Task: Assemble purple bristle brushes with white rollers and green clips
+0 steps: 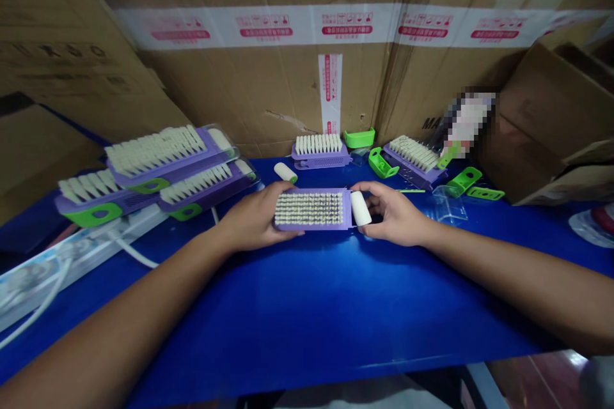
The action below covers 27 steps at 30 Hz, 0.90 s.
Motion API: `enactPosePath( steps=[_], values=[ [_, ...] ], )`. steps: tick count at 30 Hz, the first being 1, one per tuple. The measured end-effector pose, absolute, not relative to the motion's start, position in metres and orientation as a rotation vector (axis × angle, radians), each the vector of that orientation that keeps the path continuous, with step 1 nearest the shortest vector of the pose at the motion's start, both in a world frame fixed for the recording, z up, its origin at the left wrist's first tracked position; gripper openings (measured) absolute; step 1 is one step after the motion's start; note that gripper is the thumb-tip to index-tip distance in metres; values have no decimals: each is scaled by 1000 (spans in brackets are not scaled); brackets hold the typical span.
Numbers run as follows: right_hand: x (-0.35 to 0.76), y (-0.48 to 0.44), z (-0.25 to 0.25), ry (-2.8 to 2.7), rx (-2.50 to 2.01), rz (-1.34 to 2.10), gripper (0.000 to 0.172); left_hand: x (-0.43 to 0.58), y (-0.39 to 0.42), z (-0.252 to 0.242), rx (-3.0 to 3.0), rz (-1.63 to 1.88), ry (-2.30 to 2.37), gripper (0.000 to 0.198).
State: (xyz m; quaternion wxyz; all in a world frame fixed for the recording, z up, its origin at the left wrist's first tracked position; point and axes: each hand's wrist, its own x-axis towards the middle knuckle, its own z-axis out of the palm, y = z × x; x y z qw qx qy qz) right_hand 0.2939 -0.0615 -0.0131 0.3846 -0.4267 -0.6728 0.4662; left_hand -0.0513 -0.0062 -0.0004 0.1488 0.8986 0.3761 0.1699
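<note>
My left hand (pixel 261 216) is closed around the left end of a purple brush head (pixel 311 209), whose pale bristles face up. At its right end, my right hand (pixel 391 212) grips a small white roller (pixel 361 208) between thumb and fingers. The roller sits tilted against or very close to the purple end; whether it is attached I cannot tell. A second white roller with a green end (pixel 286 172) lies just behind my left hand. Behind the held piece rests another purple brush head (pixel 320 151).
Several assembled purple brushes (pixel 158 160) are stacked at left beside a white power strip (pixel 71 268) with cables. Green plastic parts (pixel 382 163) and a further brush head (pixel 413 158) lie at right. Cardboard boxes (pixel 268 83) stand behind the blue table (pixel 288 319); an open carton (pixel 551 128) is at right.
</note>
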Motion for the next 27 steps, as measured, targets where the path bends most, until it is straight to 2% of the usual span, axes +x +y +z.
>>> enactPosePath(
  steps=[27],
  values=[
    [293, -64, -10, -1730, -1091, 1161, 66, -50, -6, 2, 2590, 498, 1029, 80]
  ],
)
